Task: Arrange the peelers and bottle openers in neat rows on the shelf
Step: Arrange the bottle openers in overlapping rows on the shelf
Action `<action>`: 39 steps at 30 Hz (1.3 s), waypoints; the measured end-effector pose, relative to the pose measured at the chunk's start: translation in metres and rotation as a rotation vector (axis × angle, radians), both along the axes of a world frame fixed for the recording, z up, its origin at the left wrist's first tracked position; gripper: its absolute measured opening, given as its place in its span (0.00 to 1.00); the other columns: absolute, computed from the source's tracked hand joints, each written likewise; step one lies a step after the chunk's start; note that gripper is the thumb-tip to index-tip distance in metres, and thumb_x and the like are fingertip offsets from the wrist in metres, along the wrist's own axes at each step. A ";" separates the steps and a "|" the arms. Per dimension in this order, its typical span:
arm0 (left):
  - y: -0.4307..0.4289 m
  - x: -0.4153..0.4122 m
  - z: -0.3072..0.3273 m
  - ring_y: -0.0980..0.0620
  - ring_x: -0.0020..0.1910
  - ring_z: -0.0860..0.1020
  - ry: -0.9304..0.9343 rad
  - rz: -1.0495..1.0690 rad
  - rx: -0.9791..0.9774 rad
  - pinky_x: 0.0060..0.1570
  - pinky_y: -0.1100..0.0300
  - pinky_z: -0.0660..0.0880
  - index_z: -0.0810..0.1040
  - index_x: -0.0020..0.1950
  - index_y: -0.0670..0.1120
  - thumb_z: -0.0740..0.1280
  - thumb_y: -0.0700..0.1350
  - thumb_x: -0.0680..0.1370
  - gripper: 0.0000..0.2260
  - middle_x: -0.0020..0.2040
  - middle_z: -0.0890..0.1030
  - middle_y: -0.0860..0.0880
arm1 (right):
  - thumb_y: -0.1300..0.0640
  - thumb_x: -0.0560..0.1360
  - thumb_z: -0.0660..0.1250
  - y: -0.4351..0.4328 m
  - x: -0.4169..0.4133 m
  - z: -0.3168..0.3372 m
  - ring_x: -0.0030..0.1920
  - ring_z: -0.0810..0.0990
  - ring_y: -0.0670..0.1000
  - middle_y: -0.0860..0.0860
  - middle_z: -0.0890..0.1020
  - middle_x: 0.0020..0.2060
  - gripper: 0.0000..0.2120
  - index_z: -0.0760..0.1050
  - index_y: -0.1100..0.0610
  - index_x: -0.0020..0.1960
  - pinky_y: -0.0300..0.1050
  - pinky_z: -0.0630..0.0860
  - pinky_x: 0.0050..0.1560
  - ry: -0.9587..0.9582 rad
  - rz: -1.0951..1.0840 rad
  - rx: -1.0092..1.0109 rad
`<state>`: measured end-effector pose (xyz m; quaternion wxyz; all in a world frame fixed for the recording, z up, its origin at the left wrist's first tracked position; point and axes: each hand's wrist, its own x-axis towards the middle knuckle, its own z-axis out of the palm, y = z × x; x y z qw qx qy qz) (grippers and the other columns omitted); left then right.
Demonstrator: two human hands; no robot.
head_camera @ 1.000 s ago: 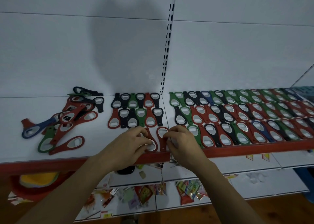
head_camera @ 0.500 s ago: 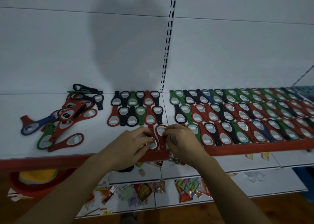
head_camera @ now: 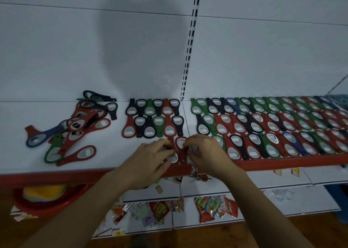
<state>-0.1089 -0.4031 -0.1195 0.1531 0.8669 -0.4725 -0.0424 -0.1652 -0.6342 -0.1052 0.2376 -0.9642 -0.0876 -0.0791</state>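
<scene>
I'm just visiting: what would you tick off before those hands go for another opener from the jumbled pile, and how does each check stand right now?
1. Hands free: not ok. The left hand pinches the left red bottle opener; the right hand pinches the right red bottle opener.
2. That pair lying flat and aligned: cannot tell, fingers cover much of it.
3. Room for the next opener: ok, the white shelf is bare left of the pair.
4. Jumbled pile has openers left: ok.
5. Two short rows behind the pair straight: ok.
</scene>
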 end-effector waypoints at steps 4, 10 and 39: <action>0.007 0.000 0.004 0.53 0.67 0.70 0.009 -0.019 0.021 0.63 0.51 0.72 0.68 0.77 0.51 0.50 0.60 0.84 0.25 0.74 0.63 0.54 | 0.65 0.74 0.69 -0.001 0.005 0.010 0.53 0.81 0.52 0.51 0.83 0.54 0.12 0.83 0.56 0.56 0.50 0.78 0.56 0.033 -0.009 -0.055; 0.065 0.032 0.027 0.51 0.71 0.68 -0.075 0.180 -0.004 0.67 0.51 0.69 0.66 0.80 0.50 0.45 0.63 0.82 0.31 0.76 0.65 0.51 | 0.60 0.76 0.69 0.033 0.046 0.035 0.51 0.79 0.53 0.50 0.82 0.50 0.10 0.82 0.55 0.57 0.46 0.77 0.50 -0.066 0.005 -0.132; 0.263 0.208 0.004 0.46 0.77 0.63 0.210 0.526 -0.080 0.74 0.39 0.60 0.61 0.79 0.56 0.52 0.72 0.77 0.34 0.79 0.65 0.49 | 0.59 0.75 0.65 0.280 0.244 -0.021 0.63 0.72 0.58 0.55 0.72 0.64 0.20 0.72 0.54 0.67 0.52 0.69 0.66 -0.096 -0.471 0.221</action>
